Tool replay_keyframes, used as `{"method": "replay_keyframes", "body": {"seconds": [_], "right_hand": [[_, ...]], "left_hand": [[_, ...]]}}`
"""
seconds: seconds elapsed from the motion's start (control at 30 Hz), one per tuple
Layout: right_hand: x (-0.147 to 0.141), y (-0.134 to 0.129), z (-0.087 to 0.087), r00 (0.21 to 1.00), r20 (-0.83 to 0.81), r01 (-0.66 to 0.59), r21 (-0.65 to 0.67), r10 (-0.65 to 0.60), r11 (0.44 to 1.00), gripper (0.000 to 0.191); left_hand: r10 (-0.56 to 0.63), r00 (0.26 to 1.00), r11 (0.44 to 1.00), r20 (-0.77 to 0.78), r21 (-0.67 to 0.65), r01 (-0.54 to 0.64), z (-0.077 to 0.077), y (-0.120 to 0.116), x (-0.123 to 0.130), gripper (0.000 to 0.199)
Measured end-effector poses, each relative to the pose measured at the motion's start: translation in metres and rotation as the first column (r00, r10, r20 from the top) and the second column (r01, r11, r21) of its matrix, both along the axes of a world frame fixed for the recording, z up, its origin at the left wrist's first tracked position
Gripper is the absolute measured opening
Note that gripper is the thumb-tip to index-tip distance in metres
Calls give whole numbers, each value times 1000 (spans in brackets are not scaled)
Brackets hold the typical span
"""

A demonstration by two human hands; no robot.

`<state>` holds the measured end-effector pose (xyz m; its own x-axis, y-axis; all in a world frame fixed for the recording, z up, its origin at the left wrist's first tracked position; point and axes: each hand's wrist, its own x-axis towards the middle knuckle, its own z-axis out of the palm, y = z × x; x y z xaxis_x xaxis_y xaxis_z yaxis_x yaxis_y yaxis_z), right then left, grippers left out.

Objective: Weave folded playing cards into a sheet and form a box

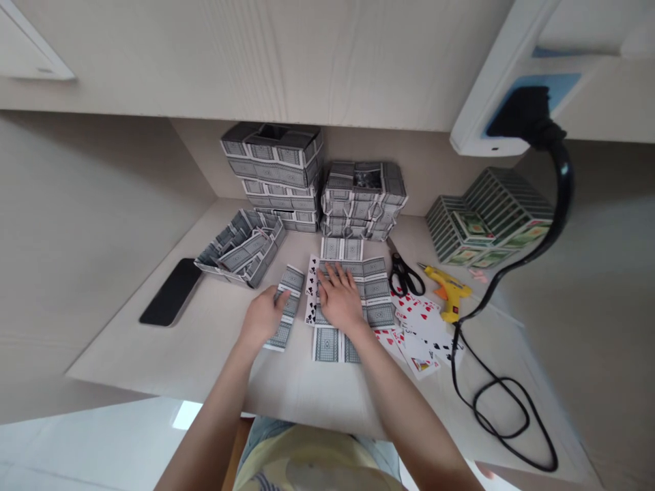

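My left hand (262, 317) grips the left side of a strip of joined playing cards (290, 305), backs up, near the middle of the table. Just right of it lies a larger cross-shaped panel of joined cards (377, 290), grey backs up. Along the panel's left edge runs a flap of black-suit card faces (310, 290). My right hand (340, 298) lies flat on the panel with its fingers spread, covering part of it. A gap of table separates the strip from the flap.
An open card box (240, 249) and a phone (171, 292) are at left. Stacked card boxes (276, 174) stand behind. Scissors (405, 275), a yellow glue gun (449, 290), loose cards (419, 327), packed card decks (486, 218) and a black cable (499, 382) lie right.
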<state>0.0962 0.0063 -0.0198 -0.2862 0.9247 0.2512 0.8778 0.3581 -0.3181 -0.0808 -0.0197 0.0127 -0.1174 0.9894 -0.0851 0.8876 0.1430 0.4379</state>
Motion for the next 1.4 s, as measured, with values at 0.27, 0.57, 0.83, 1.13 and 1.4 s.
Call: {"method": "replay_keyframes", "body": {"seconds": [0.27,0.57,0.83,1.13,1.4], "right_hand": [[0,-1,0,1000,-10,7,7,-6,1000,43],[0,1,0,1000,-18,6,11,-6,1000,42],[0,1,1,1000,-12,1,-8,-1,1000,43],[0,0,2,1000,-14,2,-12,-2,1000,43],[0,0,1,1000,-16,2,-2,-2,1000,42]], "left_hand": [[-25,985,986,169,167,-3,9,30,3,40],[-23,997,983,76,186,8,19,52,6,38],[-38,999,985,7,172,36,17,57,11,37],[10,999,988,-45,155,-3,24,54,12,38],[-22,999,985,-36,168,28,24,53,18,36]]}}
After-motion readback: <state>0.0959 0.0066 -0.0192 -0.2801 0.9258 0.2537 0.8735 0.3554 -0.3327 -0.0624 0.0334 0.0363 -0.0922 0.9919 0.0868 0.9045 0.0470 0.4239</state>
